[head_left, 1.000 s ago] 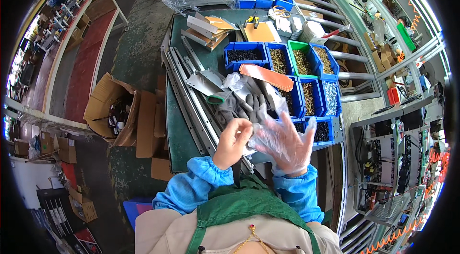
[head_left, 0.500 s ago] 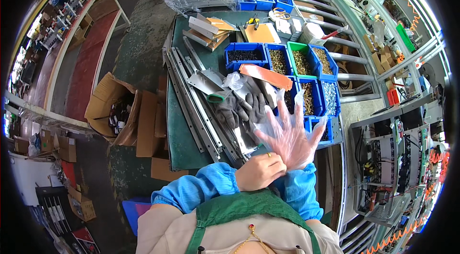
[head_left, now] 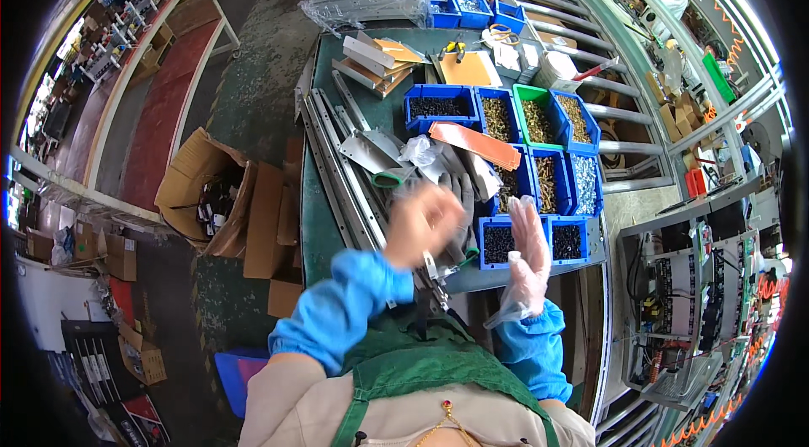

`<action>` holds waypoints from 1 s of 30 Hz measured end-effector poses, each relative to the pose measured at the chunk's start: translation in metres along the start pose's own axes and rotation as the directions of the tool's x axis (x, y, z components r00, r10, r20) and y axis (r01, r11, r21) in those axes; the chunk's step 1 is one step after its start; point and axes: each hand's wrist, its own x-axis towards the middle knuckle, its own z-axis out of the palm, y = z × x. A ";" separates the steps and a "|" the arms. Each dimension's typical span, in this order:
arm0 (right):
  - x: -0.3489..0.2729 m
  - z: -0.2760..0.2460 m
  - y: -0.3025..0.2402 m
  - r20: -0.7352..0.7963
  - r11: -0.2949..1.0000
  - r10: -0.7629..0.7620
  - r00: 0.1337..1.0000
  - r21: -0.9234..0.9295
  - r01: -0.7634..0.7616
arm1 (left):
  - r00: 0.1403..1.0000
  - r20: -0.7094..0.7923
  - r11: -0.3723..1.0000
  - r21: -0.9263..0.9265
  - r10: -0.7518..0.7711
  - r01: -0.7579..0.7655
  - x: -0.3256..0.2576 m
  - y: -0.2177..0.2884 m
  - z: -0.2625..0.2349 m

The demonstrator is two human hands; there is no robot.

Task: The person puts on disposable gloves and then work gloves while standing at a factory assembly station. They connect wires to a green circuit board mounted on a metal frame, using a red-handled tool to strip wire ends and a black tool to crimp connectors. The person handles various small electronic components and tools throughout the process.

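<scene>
Hovering hands [head_left: 472,236], gloved right, above table edge [head_left: 312,219]

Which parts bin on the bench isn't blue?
The green bin, third from the left in the back row, filled with brass-coloured parts; all the other bins are blue.

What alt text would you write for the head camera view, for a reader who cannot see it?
A person in blue sleeves raises both hands over a green workbench: the right hand wears a loose clear plastic glove, the left hand is bare and blurred. Behind them lie blue bins of screws, grey gloves and metal rails.
</scene>
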 end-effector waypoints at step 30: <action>-0.040 0.002 0.025 -0.124 0.900 0.124 0.984 -0.404 -0.164 | 0.950 0.285 0.558 0.771 0.129 -0.307 0.105 -0.101 -0.056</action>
